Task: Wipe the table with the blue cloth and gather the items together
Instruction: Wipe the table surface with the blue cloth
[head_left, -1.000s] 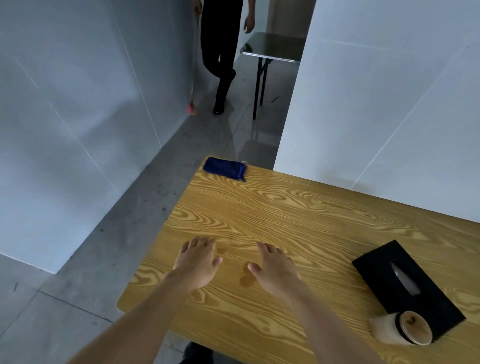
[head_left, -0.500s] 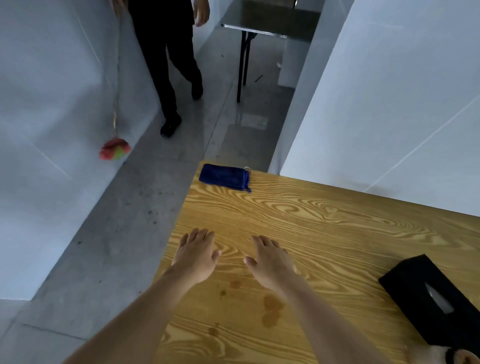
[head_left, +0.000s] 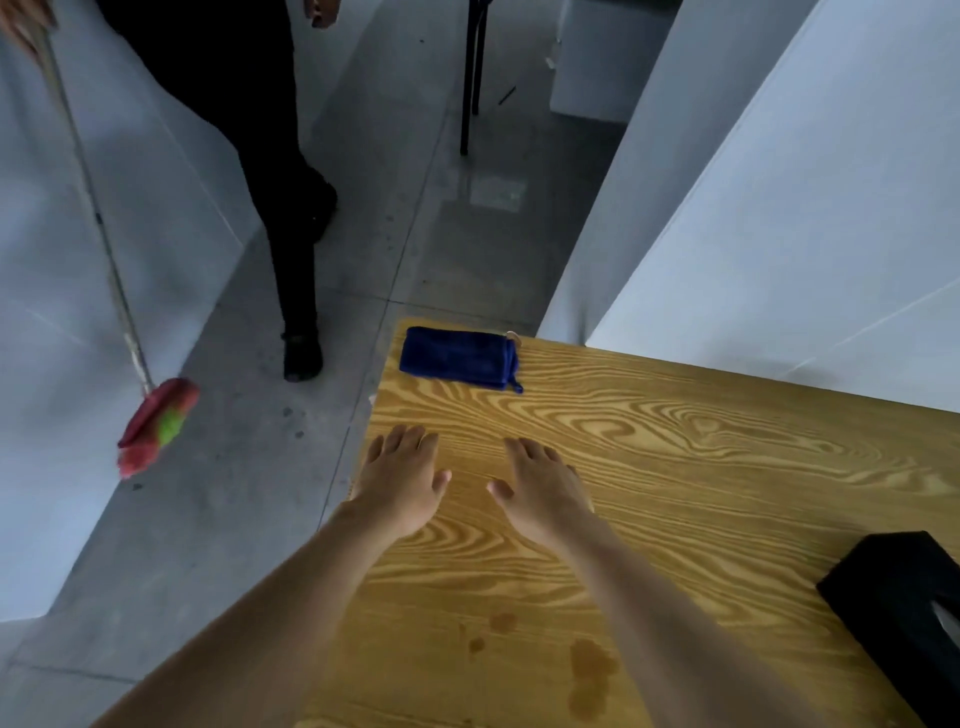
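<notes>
A folded blue cloth (head_left: 460, 357) lies on the far left corner of the wooden table (head_left: 701, 467). My left hand (head_left: 400, 480) and my right hand (head_left: 540, 491) hover flat over the table, palms down, fingers apart, both empty and a short way in front of the cloth. Brown wet stains (head_left: 589, 675) mark the wood between my forearms. A black tissue box (head_left: 904, 618) sits at the right edge of the view, partly cut off.
A person in black trousers (head_left: 275, 171) walks on the grey floor left of the table, carrying a mop with a red and green head (head_left: 156, 423). White partition walls (head_left: 779, 208) stand behind the table. Legs of another table (head_left: 470, 78) show farther back.
Both my hands have moved forward toward the blue cloth. The view has shifted left, so the cup and most of the tissue box left the frame. The person with the mop came closer.
</notes>
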